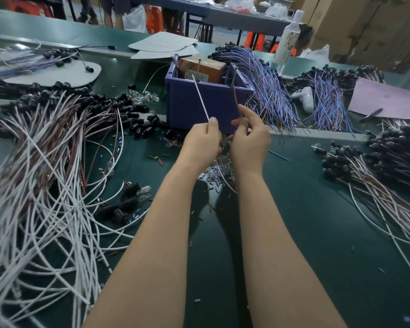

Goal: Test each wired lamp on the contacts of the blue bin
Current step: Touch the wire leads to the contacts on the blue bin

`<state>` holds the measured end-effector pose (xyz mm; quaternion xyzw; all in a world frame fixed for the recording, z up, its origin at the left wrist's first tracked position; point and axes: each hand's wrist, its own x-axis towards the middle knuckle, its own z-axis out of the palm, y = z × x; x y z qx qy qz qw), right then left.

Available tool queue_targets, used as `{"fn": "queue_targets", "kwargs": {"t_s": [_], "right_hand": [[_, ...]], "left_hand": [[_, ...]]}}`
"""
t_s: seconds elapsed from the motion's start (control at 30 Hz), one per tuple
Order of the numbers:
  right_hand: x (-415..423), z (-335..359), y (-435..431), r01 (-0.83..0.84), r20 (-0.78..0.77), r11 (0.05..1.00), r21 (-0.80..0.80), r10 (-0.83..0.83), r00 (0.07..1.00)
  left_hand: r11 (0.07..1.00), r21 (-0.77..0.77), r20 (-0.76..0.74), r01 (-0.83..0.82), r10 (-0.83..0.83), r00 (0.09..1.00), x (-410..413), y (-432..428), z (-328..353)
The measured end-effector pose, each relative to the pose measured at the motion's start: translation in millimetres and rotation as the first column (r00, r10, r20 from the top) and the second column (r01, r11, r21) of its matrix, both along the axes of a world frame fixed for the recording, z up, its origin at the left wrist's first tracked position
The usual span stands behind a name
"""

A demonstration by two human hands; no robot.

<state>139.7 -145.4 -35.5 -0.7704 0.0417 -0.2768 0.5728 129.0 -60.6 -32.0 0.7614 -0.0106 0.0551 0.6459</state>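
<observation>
Soft, even light falls from overhead, cool and a little dim. It leaves pale glare patches on the green worktop [305, 209] at the far left and a loose dark shadow between the two forearms [152, 233]. The middle, around the blue bin [199, 102], is fairly sharp. Toward the edges things smear: the wire bundle [14, 65] at far left, the white bottle [288, 41] and the cardboard boxes [365, 24] at far right. The wide lens bows straight lines near the edges.
</observation>
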Motion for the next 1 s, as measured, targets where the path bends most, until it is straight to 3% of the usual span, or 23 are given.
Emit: {"fn": "queue_targets", "kwargs": {"t_s": [0.63,1.0], "right_hand": [[0.5,-2.0,-1.6,-0.010,0.017,1.000,0.013,0.010,1.000],[1.3,-3.3,-1.7,-0.016,0.009,1.000,0.010,0.016,1.000]], "left_hand": [[0.997,-0.062,-0.022,0.047,-0.048,0.999,-2.8,-1.4,5.8],[0.998,-0.021,-0.017,0.060,-0.060,0.998,-3.3,-2.5,7.8]]}}
